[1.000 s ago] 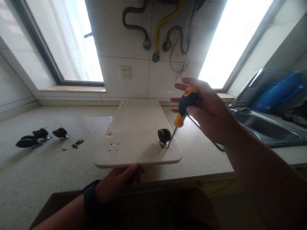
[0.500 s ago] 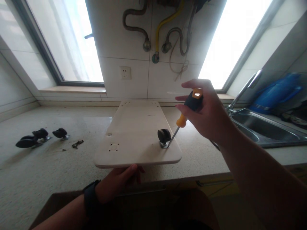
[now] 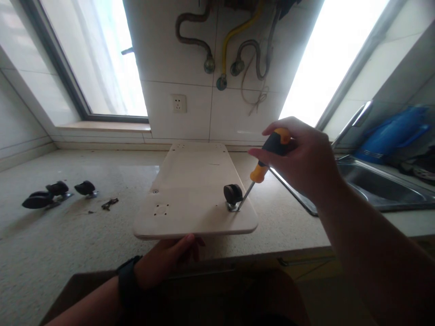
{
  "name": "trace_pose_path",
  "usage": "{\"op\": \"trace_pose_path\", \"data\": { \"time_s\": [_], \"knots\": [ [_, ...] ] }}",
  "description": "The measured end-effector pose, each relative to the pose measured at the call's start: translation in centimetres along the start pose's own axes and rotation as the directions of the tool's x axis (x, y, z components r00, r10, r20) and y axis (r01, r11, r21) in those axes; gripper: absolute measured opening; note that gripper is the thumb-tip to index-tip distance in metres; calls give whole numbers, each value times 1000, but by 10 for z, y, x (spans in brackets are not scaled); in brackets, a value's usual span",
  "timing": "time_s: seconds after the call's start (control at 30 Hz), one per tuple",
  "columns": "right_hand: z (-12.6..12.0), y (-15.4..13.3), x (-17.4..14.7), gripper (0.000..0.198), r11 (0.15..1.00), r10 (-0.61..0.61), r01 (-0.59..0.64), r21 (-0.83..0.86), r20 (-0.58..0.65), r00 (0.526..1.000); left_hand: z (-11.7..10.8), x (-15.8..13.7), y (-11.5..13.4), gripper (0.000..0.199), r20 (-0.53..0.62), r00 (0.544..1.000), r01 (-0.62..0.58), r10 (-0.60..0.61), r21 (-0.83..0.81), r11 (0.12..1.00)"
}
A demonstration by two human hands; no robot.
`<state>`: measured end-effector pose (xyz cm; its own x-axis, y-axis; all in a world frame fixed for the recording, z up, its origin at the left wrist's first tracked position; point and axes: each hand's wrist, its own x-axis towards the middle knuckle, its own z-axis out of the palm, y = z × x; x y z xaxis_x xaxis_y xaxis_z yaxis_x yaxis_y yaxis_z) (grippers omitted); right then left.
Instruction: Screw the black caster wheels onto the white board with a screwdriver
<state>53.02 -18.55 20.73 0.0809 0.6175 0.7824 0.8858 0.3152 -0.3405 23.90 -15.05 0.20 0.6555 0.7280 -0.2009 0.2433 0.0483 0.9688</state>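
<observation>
Board edge: the pale wooden board (image 3: 193, 190) lies flat on the counter (image 3: 68, 244), its near rounded edge just inside the counter's front lip.
Open room, left: bare counter lies between the board and three loose castors (image 3: 56, 194) and a small dark heap of screws (image 3: 109, 203), all well apart from the board.
Open room, right: a strip of counter separates the board's right edge from the sink (image 3: 377, 185); the tap (image 3: 351, 124) rises behind my right hand.
Surface and room: speckled stone counter, white tiled wall with a socket (image 3: 178, 103) and hoses (image 3: 234, 50), one bright window on each side.
Castor: one black castor (image 3: 232, 194) stands on the board near its front right corner.
Right hand: my right hand (image 3: 302, 156) is closed round the black-and-orange handle of the screwdriver (image 3: 263, 165); the shaft slants down and left, its tip at the castor's metal plate.
Left hand: my left hand (image 3: 166, 260), with a dark band on the wrist, is curled against the board's near edge, fingers under it and thumb at the rim.
</observation>
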Motion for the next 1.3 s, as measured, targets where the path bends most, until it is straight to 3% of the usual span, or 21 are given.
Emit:
{"op": "trace_pose_path", "data": {
  "time_s": [0.07, 0.13, 0.2, 0.27, 0.37, 0.47, 0.53, 0.63, 0.7, 0.77, 0.83, 0.93, 1.03, 1.13, 1.23, 1.3],
  "knots": [
    [6, 4, -1, 36, 1000, -21, 21, 19, 13, 1000, 0, 2, -4, 78, -5, 1000, 8, -8, -19, 1000],
    [9, 9, -2, 38, 973, -35, 9, 232, 108, 994, 0, 3, -9, 77, -10, 1000, 20, -21, -47, 999],
    [10, 13, -3, 48, 890, -78, -31, 454, 219, 973, 0, 5, -11, 77, -10, 1000, 23, -24, -61, 998],
    [8, 12, -2, 52, 834, -113, -74, 547, 300, 947, 0, 5, -12, 77, -8, 1000, 11, -11, -57, 998],
    [4, 6, 1, 46, 884, -87, -60, 464, 288, 954, 0, 5, -11, 77, -11, 1000, 4, -5, -50, 999],
    [4, 1, 4, 40, 976, -61, 32, 214, 126, 990, 0, 4, -12, 75, -10, 1000, 20, -21, -60, 998],
    [6, 1, 4, 38, 993, -61, 56, 99, 57, 996, -1, 5, -15, 73, -18, 999, 27, -28, -69, 997],
    [7, 3, 6, 35, 968, -61, 23, 249, 144, 988, -1, 5, -18, 72, -19, 999, 27, -28, -73, 997],
    [4, 5, 6, 47, 907, -96, -29, 420, 273, 957, -1, 5, -17, 72, -15, 1000, 17, -18, -71, 997],
    [-1, 5, 7, 56, 882, -111, -69, 467, 348, 931, -1, 5, -16, 74, -15, 1000, 15, -16, -72, 997],
    [-5, 3, 8, 54, 921, -69, -67, 385, 330, 941, 0, 5, -15, 76, -13, 1000, 19, -20, -84, 996],
    [-4, 0, 7, 40, 991, -32, 10, 136, 161, 986, 0, 5, -15, 76, -14, 1000, 4, -5, -77, 997],
    [2, 1, 5, 36, 998, -36, 39, -46, 56, 998, 1, 5, -13, 77, -18, 1000, -10, 9, -57, 998],
    [7, 7, 3, 46, 986, -5, -22, 165, 162, 987, 0, 4, -11, 78, -15, 1000, 0, -1, -45, 999],
    [5, 14, 5, 64, 853, -5, -170, 494, 334, 943, 0, 3, -10, 74, -10, 1000, 1, -2, -38, 999],
    [1, 14, 6, 67, 807, -44, -202, 555, 397, 917, -1, 3, -10, 74, -9, 1000, 1, -1, -43, 999]
  ]
}}
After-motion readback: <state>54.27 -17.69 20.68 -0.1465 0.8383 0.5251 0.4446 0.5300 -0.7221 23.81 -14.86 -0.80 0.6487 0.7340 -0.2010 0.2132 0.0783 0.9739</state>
